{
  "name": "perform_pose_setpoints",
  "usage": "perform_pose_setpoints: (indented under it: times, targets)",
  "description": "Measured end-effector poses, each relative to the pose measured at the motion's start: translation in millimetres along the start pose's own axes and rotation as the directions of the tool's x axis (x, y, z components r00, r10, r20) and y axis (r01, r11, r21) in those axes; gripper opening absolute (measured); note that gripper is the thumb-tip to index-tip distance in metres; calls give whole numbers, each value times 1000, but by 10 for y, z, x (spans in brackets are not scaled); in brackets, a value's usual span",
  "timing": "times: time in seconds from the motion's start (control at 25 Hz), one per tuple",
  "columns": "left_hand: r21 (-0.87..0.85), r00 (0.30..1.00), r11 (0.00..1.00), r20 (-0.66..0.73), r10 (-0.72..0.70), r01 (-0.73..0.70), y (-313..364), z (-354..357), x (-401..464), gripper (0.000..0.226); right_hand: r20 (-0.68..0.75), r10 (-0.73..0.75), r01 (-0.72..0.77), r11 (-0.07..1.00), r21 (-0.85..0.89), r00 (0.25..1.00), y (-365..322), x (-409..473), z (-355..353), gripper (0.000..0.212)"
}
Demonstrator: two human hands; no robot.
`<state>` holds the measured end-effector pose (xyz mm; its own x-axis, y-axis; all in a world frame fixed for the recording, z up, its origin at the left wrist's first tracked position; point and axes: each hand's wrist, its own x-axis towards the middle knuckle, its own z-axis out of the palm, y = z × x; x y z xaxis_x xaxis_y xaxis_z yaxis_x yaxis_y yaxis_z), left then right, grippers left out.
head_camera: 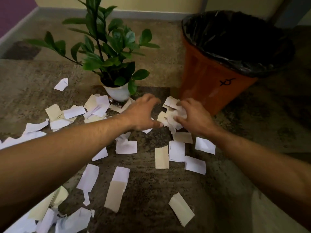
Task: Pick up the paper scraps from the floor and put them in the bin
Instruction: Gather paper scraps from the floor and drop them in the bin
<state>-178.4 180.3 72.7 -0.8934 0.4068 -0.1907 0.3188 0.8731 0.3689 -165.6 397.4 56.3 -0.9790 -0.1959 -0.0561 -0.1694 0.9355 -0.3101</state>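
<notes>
- Right now the right hand (196, 115) is gripping a crumpled wad of paper scraps (175, 117), its fingers curling round the wad's right side, just in front of the foot of the bin.
- The left hand (143, 113) is reaching toward the same wad with its fingers spread and bent like a claw; its thumb tip is sitting right at the wad's left edge, and whether it is actually touching the paper is not clear.
- Both forearms are stretching in from the bottom corners of the view and meeting over the middle of the floor (151, 190).
- The orange bin (207, 78) is standing to the right, behind the hands, lined with a black bag (235, 36) that is folding over its rim.
- A potted plant (109, 47) in a white pot (118, 93) is standing left of the bin, just behind the left hand.
- Loose scraps, white and cream, are lying all over the floor: a heap (96, 106) left of the pot, several flat pieces (176, 151) below the hands, one scrap (62, 84) lying apart at far left, and more (72, 221) piling up at the bottom left.
</notes>
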Motion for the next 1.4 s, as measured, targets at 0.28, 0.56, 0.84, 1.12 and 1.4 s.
perform_pose_setpoints:
  times: [0.28, 0.56, 0.84, 1.12, 1.4]
  targets:
    - [231, 983, 973, 180, -19, -24, 80, 534, 687, 122, 187, 167, -143, 980, -140, 968, 362, -103, 549, 93]
    - [252, 966, 964, 257, 17, -84, 70, 805, 1042, 117, 220, 208, -190, 977, -99, 953, 544, 98, 676, 76]
    - [78, 973, 983, 170, 154, -169, 149, 959, 961, 47, 101, 129, -140, 984, 113, 986, 494, 87, 730, 30]
    - [22, 996, 996, -36, 86, -85, -2, 859, 647, 23, 107, 189, -216, 902, 373, 976, 346, 139, 641, 17]
    - [-113, 953, 994, -303, -31, -3, -166, 388, 272, 26, 164, 228, -278, 679, 679, 960, 167, 210, 406, 21]
